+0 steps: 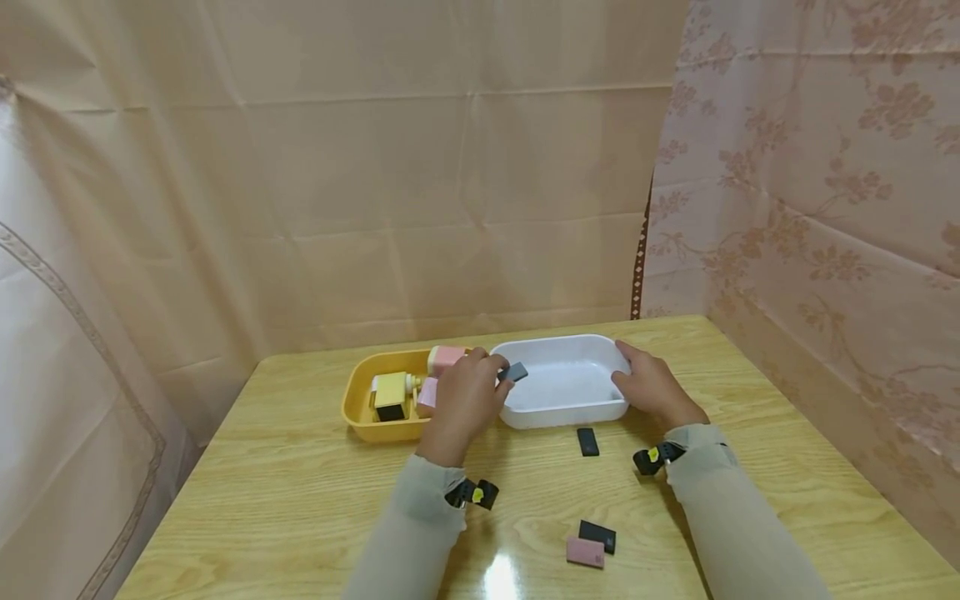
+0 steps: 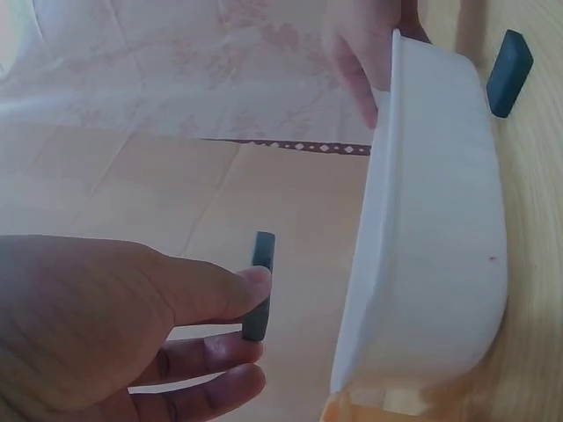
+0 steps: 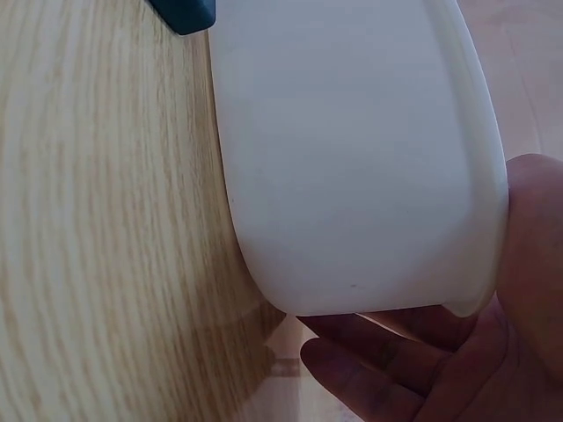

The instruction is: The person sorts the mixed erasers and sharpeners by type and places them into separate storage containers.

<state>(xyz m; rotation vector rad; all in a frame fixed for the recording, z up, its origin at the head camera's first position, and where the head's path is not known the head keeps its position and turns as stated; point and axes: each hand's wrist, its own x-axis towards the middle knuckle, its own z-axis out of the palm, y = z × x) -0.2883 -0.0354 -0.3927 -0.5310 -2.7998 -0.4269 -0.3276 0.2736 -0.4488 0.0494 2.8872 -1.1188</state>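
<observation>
In the head view my left hand [image 1: 467, 396] holds a small dark grey rectangular tile [image 1: 513, 372] above the left end of a white tray [image 1: 562, 415]. The left wrist view shows the tile pinched by the thumb, apart from the tray wall. My right hand [image 1: 658, 392] grips the tray's right end, thumb at the rim and fingers around the far corner. In the right wrist view its fingers [image 3: 369, 378] pass behind the tray's end wall. A dark tile [image 1: 588, 442] lies on the table just in front of the tray.
Left of the white tray stands a yellow tray [image 1: 356, 421] with a yellow block-shaped item [image 1: 392, 392] and pink ones [image 1: 446, 359], partly hidden by my left hand. Nearer me, a pink tile [image 1: 585, 552] overlaps a black tile [image 1: 598, 535]. A curtain [image 1: 450, 208] hangs behind the table.
</observation>
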